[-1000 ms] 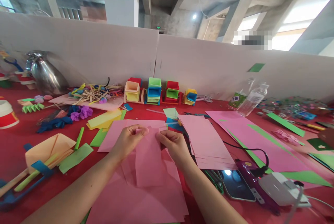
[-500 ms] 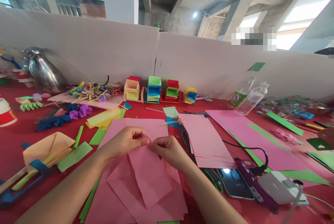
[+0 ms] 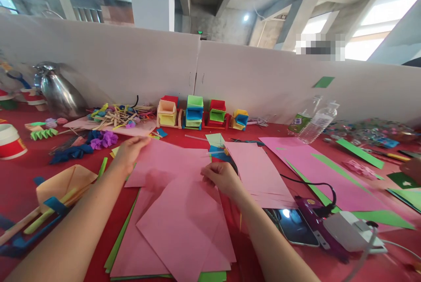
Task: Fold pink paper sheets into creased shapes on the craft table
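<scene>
My left hand [image 3: 133, 152] has moved out to the left and pinches the upper corner of a pink paper sheet [image 3: 154, 159], which slants over the pile. Under it lies a stack of pink paper [image 3: 131, 247] with green sheets showing along its edges. Another pink sheet [image 3: 184, 225] rests askew on top of the stack. At the stack's upper right, my right hand [image 3: 222, 179] is closed, its fingers curled and pressed together near the paper's edge. What those fingers hold, if anything, is hidden.
Small coloured paper boxes [image 3: 194, 115] stand along the white partition. Right of the stack are more pink sheets [image 3: 259, 176], a phone [image 3: 297, 227] and a purple power strip [image 3: 317, 225]. On the left are a folded peach paper piece [image 3: 67, 183], a paper cup [image 3: 11, 141] and a steel jug [image 3: 61, 91].
My hands were together over the pile, both on a folded piece of pink paper. Now they are apart: the left has swung left and up with a pink sheet, the right slightly right.
</scene>
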Demonstrator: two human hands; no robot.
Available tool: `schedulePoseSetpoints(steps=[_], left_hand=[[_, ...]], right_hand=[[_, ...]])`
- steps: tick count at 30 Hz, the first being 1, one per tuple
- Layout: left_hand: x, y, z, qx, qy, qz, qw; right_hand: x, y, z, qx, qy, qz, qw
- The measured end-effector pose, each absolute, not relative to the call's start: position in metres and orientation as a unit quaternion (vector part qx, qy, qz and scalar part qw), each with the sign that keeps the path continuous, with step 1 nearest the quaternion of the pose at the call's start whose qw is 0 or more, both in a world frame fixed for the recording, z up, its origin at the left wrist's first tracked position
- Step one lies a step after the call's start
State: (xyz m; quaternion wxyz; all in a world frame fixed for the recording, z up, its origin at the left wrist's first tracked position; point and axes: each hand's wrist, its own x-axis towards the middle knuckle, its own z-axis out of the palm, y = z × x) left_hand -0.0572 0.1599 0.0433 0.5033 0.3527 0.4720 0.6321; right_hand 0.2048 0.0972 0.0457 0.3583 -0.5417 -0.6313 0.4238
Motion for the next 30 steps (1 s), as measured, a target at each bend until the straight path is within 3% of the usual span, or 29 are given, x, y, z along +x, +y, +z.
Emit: schedulePoseSetpoints(steps=[2,7,14,16,19,25,27,30], left_hand=[[-0.064,0.165,0.043,0.302,0.455,0.659,0.518],[-0.048,0.157,0.045,0.307,0.406,0.647,0.568],[-0.03,0.141,0.043,0.446,0.397,0.517,0.614],[-0.03,0.139,0.041,0.515,0.412,0.464,0.592],[-0.023,0.133,0.041,0.623,0.421,0.402,0.523],[0.0,0.12,0.044,0.685,0.405,0.411,0.444],[-0.001,0.123,0.04,0.67,0.427,0.446,0.412],[-0.007,0.132,0.028,0.695,0.477,0.437,0.315]], right_hand=[[0.204,0.094,0.046,-0.55,-0.656,0.378,0.352],[0.199,0.088,0.046,-0.511,-0.728,0.393,0.234],[0.21,0.104,0.035,-0.636,-0.658,0.237,0.327],[0.208,0.102,0.04,-0.626,-0.657,0.203,0.369],[0.199,0.092,0.051,-0.554,-0.681,0.253,0.407],[0.192,0.081,0.058,-0.485,-0.699,0.399,0.342],[0.197,0.085,0.058,-0.466,-0.662,0.439,0.39],[0.206,0.092,0.062,-0.465,-0.564,0.429,0.531]])
